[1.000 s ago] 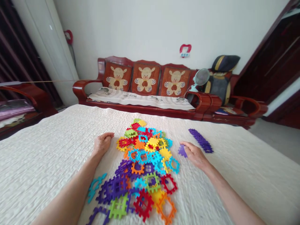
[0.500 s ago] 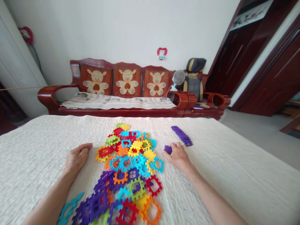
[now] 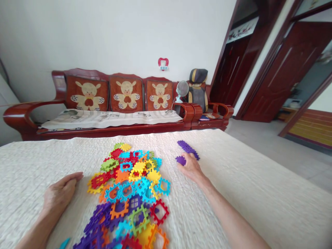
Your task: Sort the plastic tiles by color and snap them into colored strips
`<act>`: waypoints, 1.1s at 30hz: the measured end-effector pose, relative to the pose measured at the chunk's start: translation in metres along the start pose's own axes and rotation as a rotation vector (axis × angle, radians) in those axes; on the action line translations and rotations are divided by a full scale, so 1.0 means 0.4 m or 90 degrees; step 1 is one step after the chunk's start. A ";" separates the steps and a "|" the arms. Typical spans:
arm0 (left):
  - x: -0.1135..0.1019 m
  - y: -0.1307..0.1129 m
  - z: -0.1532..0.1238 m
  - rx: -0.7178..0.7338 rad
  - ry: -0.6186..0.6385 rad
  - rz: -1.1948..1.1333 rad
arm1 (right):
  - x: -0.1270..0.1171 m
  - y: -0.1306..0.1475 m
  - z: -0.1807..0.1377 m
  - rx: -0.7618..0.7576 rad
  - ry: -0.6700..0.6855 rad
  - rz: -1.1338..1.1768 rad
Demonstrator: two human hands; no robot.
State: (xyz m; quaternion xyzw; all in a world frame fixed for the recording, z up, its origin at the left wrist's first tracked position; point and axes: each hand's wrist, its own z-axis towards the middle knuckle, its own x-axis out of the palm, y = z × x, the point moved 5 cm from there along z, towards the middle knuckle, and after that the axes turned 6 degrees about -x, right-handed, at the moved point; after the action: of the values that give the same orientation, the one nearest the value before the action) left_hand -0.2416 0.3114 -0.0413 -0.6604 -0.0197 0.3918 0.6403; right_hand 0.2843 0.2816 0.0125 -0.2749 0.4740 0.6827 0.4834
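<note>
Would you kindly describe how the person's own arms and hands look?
The left hand and right hand are bare, with no gloves; no sleeve, watch or bracelet shows on either forearm. Whether rings are worn is unclear.

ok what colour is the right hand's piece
The piece is purple, best seen in the head view.

Single head-worn view, looking forward and down, across a nearby pale cover, toward a sofa farther off

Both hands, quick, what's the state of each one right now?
Left hand: partly curled, no piece showing; underside hidden, so open or closed can't be told.
Right hand: closed, holding a purple piece.
</note>
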 end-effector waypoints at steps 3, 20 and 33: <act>-0.006 -0.016 -0.010 -0.007 0.002 0.006 | -0.050 -0.085 0.012 0.058 -0.120 -0.028; -0.012 -0.047 -0.029 -0.031 -0.012 -0.010 | -0.031 -0.219 0.000 0.151 -0.077 -0.050; 0.009 0.019 0.017 0.024 -0.014 0.021 | -0.028 -0.214 0.000 0.142 -0.067 -0.089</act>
State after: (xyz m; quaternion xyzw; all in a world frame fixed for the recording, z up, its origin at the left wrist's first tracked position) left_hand -0.2464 0.3176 -0.0486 -0.6438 -0.0087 0.4099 0.6461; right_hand 0.3676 0.2844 -0.0108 -0.2154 0.5006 0.6036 0.5819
